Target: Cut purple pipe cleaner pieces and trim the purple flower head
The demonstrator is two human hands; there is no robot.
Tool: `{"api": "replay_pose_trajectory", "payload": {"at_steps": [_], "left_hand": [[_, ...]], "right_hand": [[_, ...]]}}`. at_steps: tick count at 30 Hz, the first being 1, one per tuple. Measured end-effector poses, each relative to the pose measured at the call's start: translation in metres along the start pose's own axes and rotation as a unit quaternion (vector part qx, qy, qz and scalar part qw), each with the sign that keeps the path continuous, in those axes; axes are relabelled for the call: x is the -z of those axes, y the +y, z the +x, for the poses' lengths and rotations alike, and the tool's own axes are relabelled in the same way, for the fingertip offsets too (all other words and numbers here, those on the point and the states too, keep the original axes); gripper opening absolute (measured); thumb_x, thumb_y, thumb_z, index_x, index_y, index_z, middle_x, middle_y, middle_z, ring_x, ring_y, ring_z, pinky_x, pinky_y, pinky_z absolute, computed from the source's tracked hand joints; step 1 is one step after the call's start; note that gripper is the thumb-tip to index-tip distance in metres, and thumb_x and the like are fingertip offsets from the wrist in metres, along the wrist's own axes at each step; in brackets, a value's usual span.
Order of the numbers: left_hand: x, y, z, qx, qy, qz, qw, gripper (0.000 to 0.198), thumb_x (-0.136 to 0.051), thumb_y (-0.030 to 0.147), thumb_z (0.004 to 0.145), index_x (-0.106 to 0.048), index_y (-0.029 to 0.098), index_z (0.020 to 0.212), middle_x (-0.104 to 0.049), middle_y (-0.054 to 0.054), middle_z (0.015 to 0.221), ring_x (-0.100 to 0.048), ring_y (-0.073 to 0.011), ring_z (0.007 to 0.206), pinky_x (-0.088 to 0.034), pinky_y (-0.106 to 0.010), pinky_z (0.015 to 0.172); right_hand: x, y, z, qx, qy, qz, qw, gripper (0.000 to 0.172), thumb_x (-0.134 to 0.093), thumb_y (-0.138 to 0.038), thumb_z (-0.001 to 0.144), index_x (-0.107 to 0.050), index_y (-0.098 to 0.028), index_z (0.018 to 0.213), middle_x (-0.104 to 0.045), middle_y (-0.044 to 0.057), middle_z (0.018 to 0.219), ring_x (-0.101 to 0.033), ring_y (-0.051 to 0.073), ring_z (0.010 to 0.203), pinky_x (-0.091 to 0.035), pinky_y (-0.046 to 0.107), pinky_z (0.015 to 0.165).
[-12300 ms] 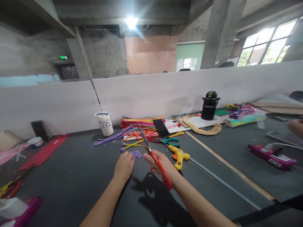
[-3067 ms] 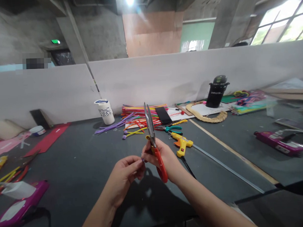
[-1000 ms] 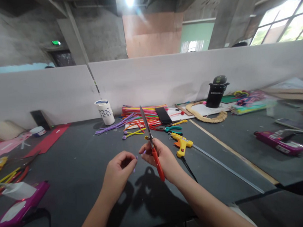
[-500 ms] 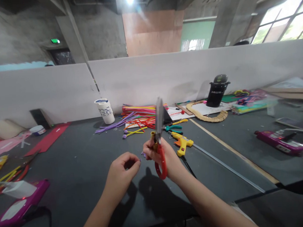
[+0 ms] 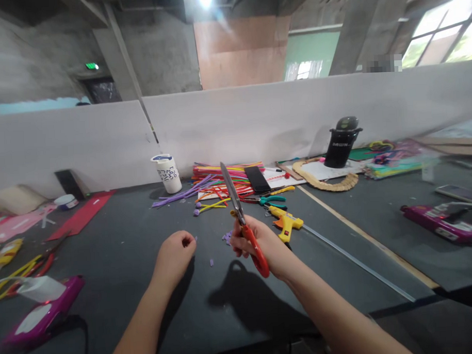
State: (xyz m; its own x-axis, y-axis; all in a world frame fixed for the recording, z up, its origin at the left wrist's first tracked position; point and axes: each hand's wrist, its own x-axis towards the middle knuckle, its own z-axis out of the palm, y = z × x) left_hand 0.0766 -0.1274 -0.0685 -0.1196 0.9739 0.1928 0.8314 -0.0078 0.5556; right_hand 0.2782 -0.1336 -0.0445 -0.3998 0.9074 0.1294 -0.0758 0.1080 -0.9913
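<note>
My right hand [image 5: 257, 243] is closed round scissors [image 5: 236, 197] with red handles. Their blades point up and lean left, and look closed together. A small yellow bit shows by these fingers; I cannot tell what it is. Left of it, my left hand [image 5: 175, 256] hovers over the dark table, thumb and fingertips pinched together. Something tiny and pale may be at the fingertips, too small to name. Small purple pieces [image 5: 227, 237] lie just left of my right fingers, and a single purple snippet [image 5: 211, 262] rests on the table between the hands.
Bundled pipe cleaners [image 5: 205, 173] lie at the back beside a black phone [image 5: 257, 179]. Teal-handled pliers [image 5: 273, 200] and a yellow glue gun [image 5: 286, 224] with a long glue stick lie to the right. A white cup [image 5: 168, 175] and purple power strips [image 5: 47, 312] are also around.
My left hand has moved left, away from the right one. The scissors have turned from upright to leaning left. A purple snippet now shows on the table between the hands.
</note>
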Motion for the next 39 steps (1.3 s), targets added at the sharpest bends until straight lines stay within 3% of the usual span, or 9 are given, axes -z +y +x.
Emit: {"api": "replay_pose_trajectory", "payload": {"at_steps": [6, 12, 15, 19, 27, 30, 34, 36, 39], "left_hand": [[-0.006, -0.009, 0.009, -0.027, -0.018, 0.04, 0.999, 0.021, -0.041, 0.02, 0.073, -0.061, 0.017, 0.066, -0.062, -0.006, 0.074, -0.055, -0.0183, 0.072, -0.036, -0.026, 0.066], [0.0, -0.003, 0.0, -0.033, -0.023, 0.053, 0.998, 0.019, -0.042, 0.023, 0.074, -0.058, 0.017, 0.065, -0.056, -0.005, 0.073, -0.052, -0.0162, 0.063, -0.036, -0.025, 0.06], [0.0, 0.004, -0.008, -0.073, -0.079, 0.027, 0.994, 0.016, -0.045, 0.016, 0.069, -0.058, 0.018, 0.078, -0.057, -0.002, 0.08, -0.053, -0.0135, 0.063, -0.038, -0.023, 0.059], [-0.009, 0.012, -0.017, -0.096, -0.136, 0.061, 0.984, 0.013, -0.049, 0.024, 0.07, -0.059, 0.019, 0.064, -0.057, -0.002, 0.069, -0.053, -0.0151, 0.062, -0.035, -0.024, 0.057], [-0.036, 0.016, -0.025, -0.078, -0.083, 0.093, 0.989, 0.017, -0.047, 0.011, 0.067, -0.053, 0.018, 0.053, -0.053, -0.003, 0.06, -0.05, -0.0143, 0.056, -0.03, -0.025, 0.053], [-0.031, 0.019, -0.023, -0.079, -0.075, 0.073, 0.991, 0.017, -0.046, 0.01, 0.068, -0.052, 0.018, 0.053, -0.053, -0.002, 0.059, -0.05, -0.0135, 0.055, -0.032, -0.024, 0.052], [-0.01, 0.03, -0.024, -0.086, -0.036, 0.015, 0.995, 0.013, -0.045, 0.019, 0.075, -0.053, 0.019, 0.066, -0.054, 0.001, 0.063, -0.052, -0.0121, 0.058, -0.038, -0.021, 0.054], [0.0, 0.037, -0.029, -0.148, 0.054, -0.056, 0.986, 0.014, -0.044, 0.021, 0.078, -0.051, 0.019, 0.065, -0.053, 0.001, 0.064, -0.051, -0.0118, 0.059, -0.04, -0.022, 0.056], [0.007, 0.042, -0.039, -0.257, 0.135, -0.043, 0.956, 0.011, -0.045, 0.016, 0.078, -0.05, 0.019, 0.068, -0.054, -0.001, 0.068, -0.051, -0.013, 0.063, -0.042, -0.024, 0.062]], "right_hand": [[0.003, 0.005, 0.002, -0.011, -0.012, -0.014, 1.0, 0.012, -0.051, -0.012, 0.064, -0.044, -0.019, 0.071, -0.056, -0.001, 0.076, -0.055, 0.012, 0.063, -0.036, 0.02, 0.049], [0.005, 0.004, 0.002, -0.001, 0.007, -0.016, 1.0, 0.012, -0.051, -0.012, 0.064, -0.044, -0.019, 0.07, -0.058, -0.002, 0.077, -0.054, 0.011, 0.06, -0.037, 0.02, 0.049], [0.008, 0.005, 0.004, 0.003, 0.027, -0.018, 0.999, 0.013, -0.052, -0.011, 0.063, -0.043, -0.019, 0.068, -0.059, -0.002, 0.076, -0.054, 0.01, 0.058, -0.037, 0.021, 0.049], [0.008, 0.007, 0.006, 0.001, 0.038, -0.008, 0.999, 0.014, -0.052, -0.01, 0.062, -0.043, -0.02, 0.068, -0.06, -0.003, 0.075, -0.053, 0.01, 0.055, -0.037, 0.02, 0.048], [0.004, 0.011, 0.007, -0.018, 0.032, -0.009, 0.999, 0.015, -0.052, -0.012, 0.061, -0.043, -0.02, 0.069, -0.06, -0.003, 0.069, -0.053, 0.01, 0.054, -0.037, 0.02, 0.047], [0.004, 0.01, 0.007, -0.022, 0.033, -0.014, 0.999, 0.015, -0.053, -0.013, 0.06, -0.043, -0.02, 0.069, -0.06, -0.002, 0.07, -0.053, 0.011, 0.054, -0.037, 0.02, 0.047], [0.002, 0.007, 0.006, -0.016, 0.038, -0.007, 0.999, 0.015, -0.056, -0.016, 0.061, -0.043, -0.02, 0.069, -0.06, -0.002, 0.071, -0.053, 0.011, 0.054, -0.037, 0.021, 0.048], [-0.002, 0.005, 0.004, -0.017, 0.033, 0.007, 0.999, 0.015, -0.057, -0.018, 0.061, -0.044, -0.019, 0.068, -0.059, -0.002, 0.07, -0.053, 0.01, 0.055, -0.038, 0.021, 0.049], [-0.008, 0.001, 0.001, -0.026, 0.026, 0.041, 0.998, 0.018, -0.06, -0.021, 0.061, -0.043, -0.019, 0.068, -0.058, -0.002, 0.07, -0.052, 0.009, 0.055, -0.037, 0.02, 0.049]]}}
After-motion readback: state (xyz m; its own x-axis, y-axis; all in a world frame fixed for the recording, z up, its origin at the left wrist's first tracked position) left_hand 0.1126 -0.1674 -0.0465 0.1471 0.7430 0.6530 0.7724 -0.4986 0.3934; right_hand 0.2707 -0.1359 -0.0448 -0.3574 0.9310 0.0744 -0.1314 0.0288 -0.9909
